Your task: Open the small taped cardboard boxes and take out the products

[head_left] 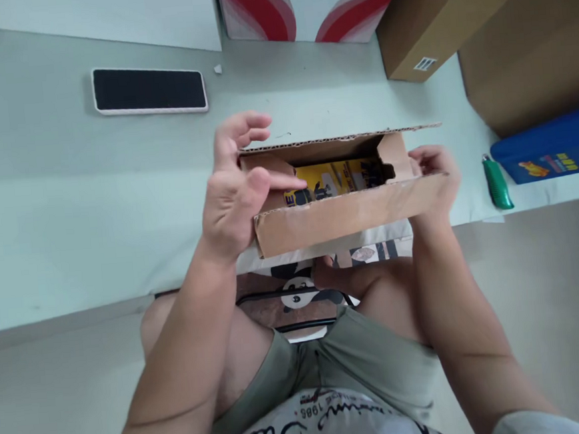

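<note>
A narrow brown cardboard box (349,213) stands at the table's front edge with its top open. Inside it lies a yellow printed package (339,175) with dark lettering, partly hidden by the box walls. My left hand (232,198) is at the box's left end, fingers apart, one digit stretched over the opening toward the package. The other fingers bend loosely behind the end wall. At the opposite end, my right hand (432,182) grips the box; its thumb and some fingers are partly hidden. A short end flap (394,158) stands up beside the right hand.
On the pale table (67,194) lies a black-topped white bar-shaped device (149,89). A green utility knife (497,182) lies near the right edge, beside a blue box (554,146). Brown cartons (422,26) and a red-and-white box (303,8) stand at the back.
</note>
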Available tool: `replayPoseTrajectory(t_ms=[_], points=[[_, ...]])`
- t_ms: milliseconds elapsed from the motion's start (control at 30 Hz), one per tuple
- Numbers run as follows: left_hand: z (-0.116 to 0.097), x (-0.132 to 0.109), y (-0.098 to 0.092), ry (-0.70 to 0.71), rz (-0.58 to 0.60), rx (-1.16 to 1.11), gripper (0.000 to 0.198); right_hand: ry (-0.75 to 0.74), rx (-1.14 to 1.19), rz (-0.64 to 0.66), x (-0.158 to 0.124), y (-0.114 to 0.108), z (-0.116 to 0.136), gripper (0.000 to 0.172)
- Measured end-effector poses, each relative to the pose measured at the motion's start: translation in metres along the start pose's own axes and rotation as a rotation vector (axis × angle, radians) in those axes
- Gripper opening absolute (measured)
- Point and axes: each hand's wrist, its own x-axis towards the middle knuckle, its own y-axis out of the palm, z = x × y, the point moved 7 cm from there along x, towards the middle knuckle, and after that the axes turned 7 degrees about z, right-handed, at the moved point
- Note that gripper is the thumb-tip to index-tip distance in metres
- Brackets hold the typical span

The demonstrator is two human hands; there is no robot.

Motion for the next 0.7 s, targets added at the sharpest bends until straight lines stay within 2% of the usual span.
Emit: replayPoseTrajectory(t_ms=[100,233,333,467,633,700], points=[[0.005,-0.001,0.003,-0.075,0.068,0.018,0.064,-0.201,0.226,-0.03,-0.016,-0.002,0.04,0.026],[0.007,-0.005,0.002,-0.073,0.043,0.062,0.07,-0.251,0.319,0.044,-0.03,0.008,0.066,0.057],[0.002,-0.007,0.003,-0.045,0.028,0.048,0.072,-0.241,0.256,0.014,-0.035,0.012,0.072,0.072],[-0.011,-0.006,0.004,-0.011,0.001,0.014,0.069,-0.21,0.244,-0.018,-0.038,0.015,0.073,0.076],[-0.022,0.0,-0.005,0.053,-0.157,-0.083,0.058,-0.322,0.194,0.091,-0.04,0.018,0.078,0.075],[-0.022,0.002,-0.013,0.062,-0.249,-0.124,0.065,-0.323,0.103,0.162,-0.042,0.024,0.077,0.083]])
